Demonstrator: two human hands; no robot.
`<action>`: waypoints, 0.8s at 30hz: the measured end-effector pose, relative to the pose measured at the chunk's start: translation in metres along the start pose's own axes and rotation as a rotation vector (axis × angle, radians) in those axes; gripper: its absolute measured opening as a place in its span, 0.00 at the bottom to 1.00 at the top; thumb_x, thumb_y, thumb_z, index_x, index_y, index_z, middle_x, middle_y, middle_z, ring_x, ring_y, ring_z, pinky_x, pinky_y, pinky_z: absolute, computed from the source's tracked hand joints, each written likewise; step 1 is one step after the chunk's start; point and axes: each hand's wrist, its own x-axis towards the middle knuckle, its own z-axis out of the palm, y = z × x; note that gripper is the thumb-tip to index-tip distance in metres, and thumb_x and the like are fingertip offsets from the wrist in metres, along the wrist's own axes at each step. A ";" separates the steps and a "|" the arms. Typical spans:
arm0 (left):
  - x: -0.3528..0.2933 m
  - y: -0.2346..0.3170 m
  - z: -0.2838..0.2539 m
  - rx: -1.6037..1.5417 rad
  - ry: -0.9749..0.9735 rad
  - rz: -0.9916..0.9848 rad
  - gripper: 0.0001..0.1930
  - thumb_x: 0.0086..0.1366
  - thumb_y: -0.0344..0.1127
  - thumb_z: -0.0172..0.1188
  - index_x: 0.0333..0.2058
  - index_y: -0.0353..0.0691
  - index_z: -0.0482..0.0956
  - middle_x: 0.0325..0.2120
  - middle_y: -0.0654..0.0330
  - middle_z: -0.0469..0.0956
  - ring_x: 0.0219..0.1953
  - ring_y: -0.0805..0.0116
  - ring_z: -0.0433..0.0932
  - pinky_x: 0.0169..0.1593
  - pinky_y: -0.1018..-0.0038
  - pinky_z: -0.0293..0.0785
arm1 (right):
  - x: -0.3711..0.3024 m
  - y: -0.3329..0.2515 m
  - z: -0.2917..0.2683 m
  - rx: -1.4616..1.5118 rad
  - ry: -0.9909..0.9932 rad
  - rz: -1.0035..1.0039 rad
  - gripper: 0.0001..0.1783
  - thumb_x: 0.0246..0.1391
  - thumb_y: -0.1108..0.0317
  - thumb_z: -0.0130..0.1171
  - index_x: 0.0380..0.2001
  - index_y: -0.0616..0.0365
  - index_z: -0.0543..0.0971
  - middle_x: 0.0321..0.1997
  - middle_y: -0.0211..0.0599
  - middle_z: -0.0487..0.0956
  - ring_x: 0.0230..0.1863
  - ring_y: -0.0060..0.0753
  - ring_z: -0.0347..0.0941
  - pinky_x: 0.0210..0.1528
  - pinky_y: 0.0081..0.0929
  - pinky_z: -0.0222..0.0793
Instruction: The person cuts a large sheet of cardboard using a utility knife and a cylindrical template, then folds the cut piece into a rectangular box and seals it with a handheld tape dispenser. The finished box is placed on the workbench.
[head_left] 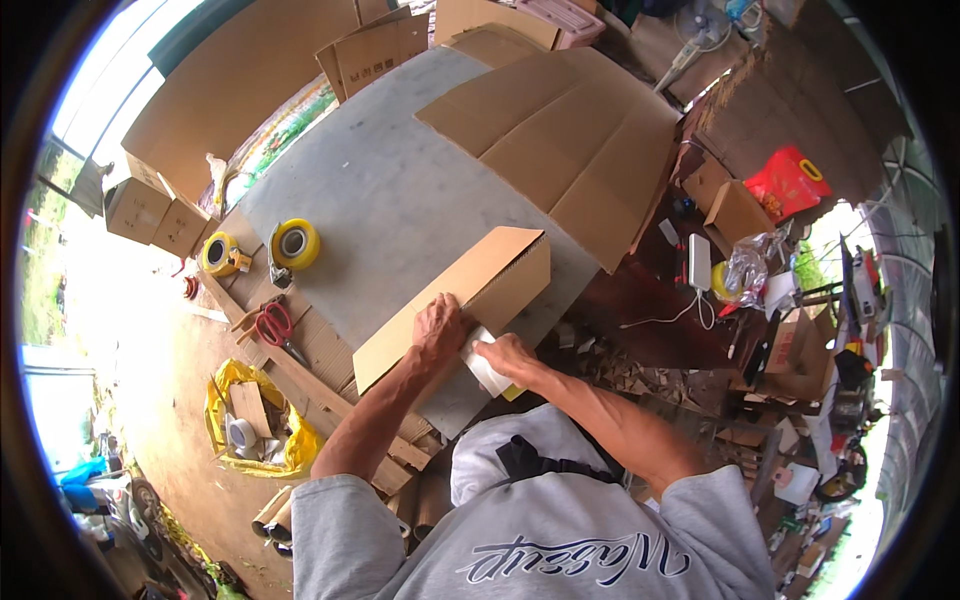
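A long, narrow folded piece of brown cardboard (510,285), like a slim box, lies slantwise across the near part of the grey tabletop (370,180). My left hand (440,328) presses on its near side with the fingers bent over the edge, holding it. Just to the right, my right hand (507,358) is closed round a white flat object (486,366) held against the cardboard's near side. A bit of yellow shows below that object; its exact kind I cannot make out.
Two yellow tape rolls (296,243) stand at the table's left, near red-handled scissors (275,325). Large flattened cardboard (560,130) covers the far right. On the floor, a yellow bag (300,445) holds scraps. A white power bank (699,262) with a cable lies right.
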 end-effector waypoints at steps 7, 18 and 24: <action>-0.002 -0.001 0.001 0.071 0.012 -0.016 0.26 0.57 0.48 0.72 0.43 0.31 0.76 0.41 0.44 0.81 0.46 0.47 0.82 0.49 0.55 0.78 | -0.010 -0.027 0.013 -0.316 -0.078 0.113 0.30 0.56 0.46 0.59 0.45 0.63 0.85 0.52 0.58 0.83 0.57 0.59 0.79 0.58 0.47 0.75; 0.011 -0.014 0.009 0.032 0.042 -0.084 0.20 0.62 0.48 0.63 0.35 0.32 0.78 0.35 0.41 0.82 0.39 0.41 0.83 0.42 0.48 0.77 | -0.070 0.086 -0.049 0.786 -0.002 -0.062 0.31 0.57 0.42 0.64 0.36 0.67 0.82 0.27 0.39 0.81 0.25 0.31 0.79 0.29 0.32 0.77; -0.012 0.062 -0.034 -0.662 0.174 0.101 0.31 0.69 0.51 0.58 0.61 0.31 0.74 0.60 0.44 0.75 0.61 0.50 0.72 0.64 0.57 0.67 | -0.104 0.073 -0.098 0.604 0.177 -0.370 0.25 0.60 0.49 0.66 0.41 0.65 0.82 0.31 0.35 0.83 0.30 0.24 0.78 0.31 0.27 0.75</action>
